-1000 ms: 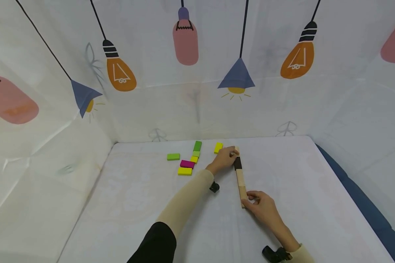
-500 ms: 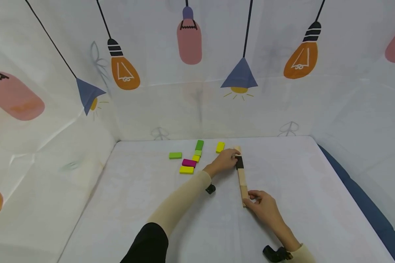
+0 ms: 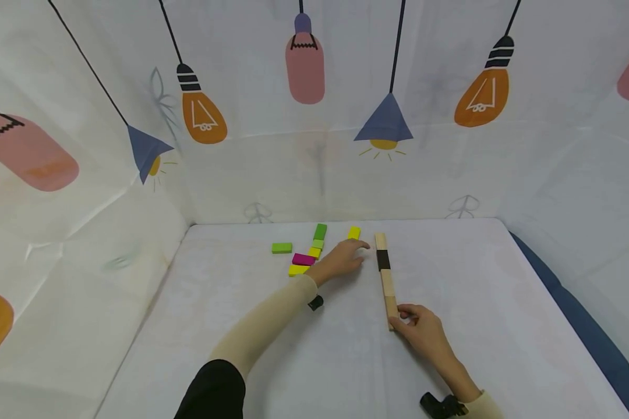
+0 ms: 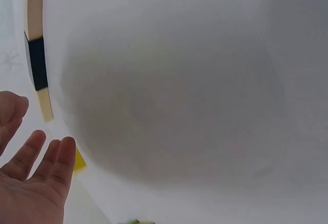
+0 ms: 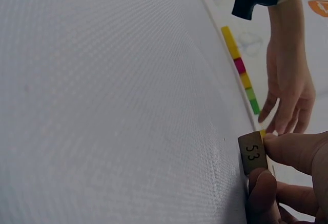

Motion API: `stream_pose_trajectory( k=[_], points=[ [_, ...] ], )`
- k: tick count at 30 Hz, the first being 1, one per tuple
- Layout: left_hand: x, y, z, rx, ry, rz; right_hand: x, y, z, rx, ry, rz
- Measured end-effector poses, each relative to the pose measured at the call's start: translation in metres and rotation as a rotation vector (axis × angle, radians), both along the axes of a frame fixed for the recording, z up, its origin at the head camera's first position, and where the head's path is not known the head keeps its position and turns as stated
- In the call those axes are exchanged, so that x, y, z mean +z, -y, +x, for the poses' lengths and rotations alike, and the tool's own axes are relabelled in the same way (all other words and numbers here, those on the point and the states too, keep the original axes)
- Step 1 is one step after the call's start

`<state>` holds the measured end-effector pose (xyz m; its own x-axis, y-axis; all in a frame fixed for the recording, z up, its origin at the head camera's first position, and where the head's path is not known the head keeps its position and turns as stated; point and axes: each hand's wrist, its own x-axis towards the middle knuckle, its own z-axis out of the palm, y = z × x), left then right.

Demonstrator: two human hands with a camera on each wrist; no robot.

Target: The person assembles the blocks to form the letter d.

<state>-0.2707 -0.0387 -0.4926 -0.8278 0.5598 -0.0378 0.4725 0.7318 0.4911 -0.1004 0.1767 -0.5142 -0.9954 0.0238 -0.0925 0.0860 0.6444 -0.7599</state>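
Observation:
A straight row of wooden blocks, end to end, runs away from the person: a pale block (image 3: 380, 241) at the far end, a black block (image 3: 383, 260) after it, then a pale middle block (image 3: 387, 283) and a pale near block (image 3: 391, 308). My right hand (image 3: 423, 330) pinches the near block between thumb and fingers. The number 53 shows on that wooden block's end face (image 5: 252, 153) in the right wrist view. Left of the row's far end, my left hand (image 3: 339, 261) hovers with relaxed, parted fingers and holds nothing; the left wrist view shows a gap between its fingers (image 4: 64, 157) and the blocks.
Left of the left hand lie coloured blocks: a lime green block (image 3: 281, 248) apart, then a green block (image 3: 320, 231), a light green block (image 3: 318, 244), yellow ones and a magenta block (image 3: 303, 259). Another yellow block (image 3: 353, 233) lies behind the hand. The white table (image 3: 230, 326) meets a patterned curtain.
My left hand has let go of the row's far end and moved left, leaving the far pale block in full view. The right hand keeps its pinch on the near block.

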Motion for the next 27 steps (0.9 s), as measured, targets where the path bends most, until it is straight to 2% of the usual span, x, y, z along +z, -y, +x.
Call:
stream_pose_trajectory(
  k=[7,11,18,21,27],
  points=[
    [-0.003,0.024,-0.009,0.049,-0.011,-0.009,-0.002,0.0,0.0,0.008,0.002,-0.005],
    [0.001,0.036,-0.012,0.086,0.011,0.02,-0.001,-0.001,-0.001,0.027,0.017,-0.007],
    [0.003,0.059,-0.016,0.111,0.018,0.074,0.005,-0.005,-0.004,0.065,0.013,-0.01],
    [0.002,0.065,-0.018,0.129,0.029,0.081,0.005,-0.009,-0.007,0.093,-0.05,-0.007],
    [0.002,0.071,-0.019,0.141,0.025,0.103,-0.005,-0.016,-0.021,0.231,-0.276,0.019]
  ],
)
